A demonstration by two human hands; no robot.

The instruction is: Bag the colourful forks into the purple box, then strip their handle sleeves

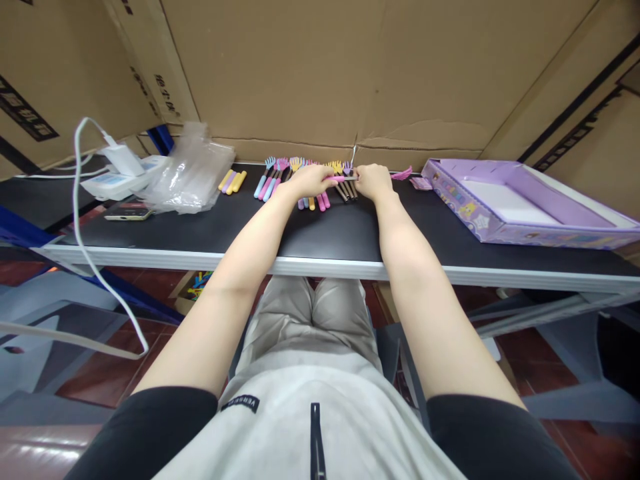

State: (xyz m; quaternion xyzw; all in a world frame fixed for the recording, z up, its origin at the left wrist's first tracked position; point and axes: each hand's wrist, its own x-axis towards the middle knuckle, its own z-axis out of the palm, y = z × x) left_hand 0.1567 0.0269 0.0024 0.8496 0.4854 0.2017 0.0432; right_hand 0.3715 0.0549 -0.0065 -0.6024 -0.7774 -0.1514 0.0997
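My left hand point(313, 181) is closed around the pink handle end of a back scratcher point(350, 178). My right hand point(374, 181) pinches the same piece farther along its metal rod. A pink claw head point(403, 173) sticks out to the right, apparently its other end. Under and beside my hands lie several back scratchers point(267, 181) with blue, pink and yellow heads and coloured handles. Near my right hand, metal rods point(346, 191) with yellow and purple heads show no coloured handles. Loose yellow and purple handles point(233, 181) lie to the left. My fingers hide part of the held piece.
A purple open box point(490, 227) stands at the right, a small pink packet point(421, 183) beside it. Clear plastic bags point(187, 177), a phone point(129, 212) and a white power strip point(125, 177) are at the left. A white cable point(77, 200) hangs over the table edge. Cardboard point(310, 73) walls the back.
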